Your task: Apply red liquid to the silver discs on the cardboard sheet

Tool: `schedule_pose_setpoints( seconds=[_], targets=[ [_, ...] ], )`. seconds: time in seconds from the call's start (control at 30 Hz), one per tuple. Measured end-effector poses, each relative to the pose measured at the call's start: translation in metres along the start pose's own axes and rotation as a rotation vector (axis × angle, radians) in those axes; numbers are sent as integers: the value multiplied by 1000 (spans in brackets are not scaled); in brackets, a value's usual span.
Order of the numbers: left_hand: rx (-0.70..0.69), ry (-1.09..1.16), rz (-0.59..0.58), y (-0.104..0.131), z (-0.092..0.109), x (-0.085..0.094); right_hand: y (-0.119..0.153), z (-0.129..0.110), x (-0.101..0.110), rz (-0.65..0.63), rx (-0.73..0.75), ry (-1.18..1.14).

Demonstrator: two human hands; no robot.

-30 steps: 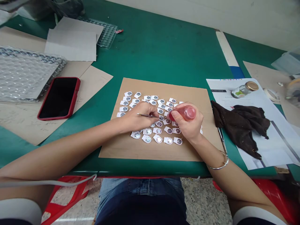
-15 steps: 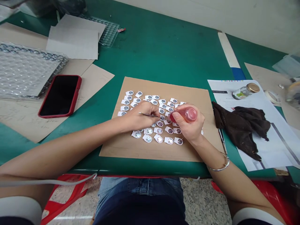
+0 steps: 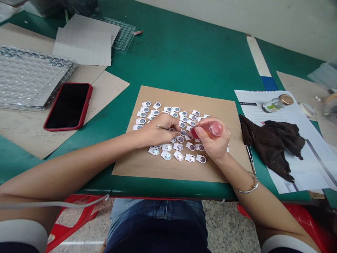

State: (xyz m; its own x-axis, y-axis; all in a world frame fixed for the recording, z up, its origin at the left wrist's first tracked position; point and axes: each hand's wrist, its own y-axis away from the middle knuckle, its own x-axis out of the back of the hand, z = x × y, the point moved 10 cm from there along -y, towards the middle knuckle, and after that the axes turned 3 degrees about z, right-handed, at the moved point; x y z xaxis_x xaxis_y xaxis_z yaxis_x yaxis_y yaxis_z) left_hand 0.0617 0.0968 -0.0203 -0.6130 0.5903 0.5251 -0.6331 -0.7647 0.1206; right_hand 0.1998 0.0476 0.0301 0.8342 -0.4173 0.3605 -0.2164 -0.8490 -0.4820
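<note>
Rows of small white tabs with round dark-and-silver centres lie on a brown cardboard sheet. My left hand is over the middle of the sheet, its fingers closed on thin metal tweezers. Just right of it, my right hand is wrapped round a small translucent red bottle, its narrow end pointing left toward the tabs near the tweezers. The tips of both tools are too small to make out clearly. Both hands hide some of the tabs.
On the left lie a red-cased phone, a clear plastic tray and grey card sheets. To the right are a dark brown cloth, a glass jar with a gold lid, white papers and a thin tool beside the cardboard.
</note>
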Motion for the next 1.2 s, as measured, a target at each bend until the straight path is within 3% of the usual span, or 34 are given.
schedule_pose_setpoints(
  seconds=[1.2],
  targets=[
    [24,3,14,0,0,3,0,-8,-4,-20,58,-43]
  ],
)
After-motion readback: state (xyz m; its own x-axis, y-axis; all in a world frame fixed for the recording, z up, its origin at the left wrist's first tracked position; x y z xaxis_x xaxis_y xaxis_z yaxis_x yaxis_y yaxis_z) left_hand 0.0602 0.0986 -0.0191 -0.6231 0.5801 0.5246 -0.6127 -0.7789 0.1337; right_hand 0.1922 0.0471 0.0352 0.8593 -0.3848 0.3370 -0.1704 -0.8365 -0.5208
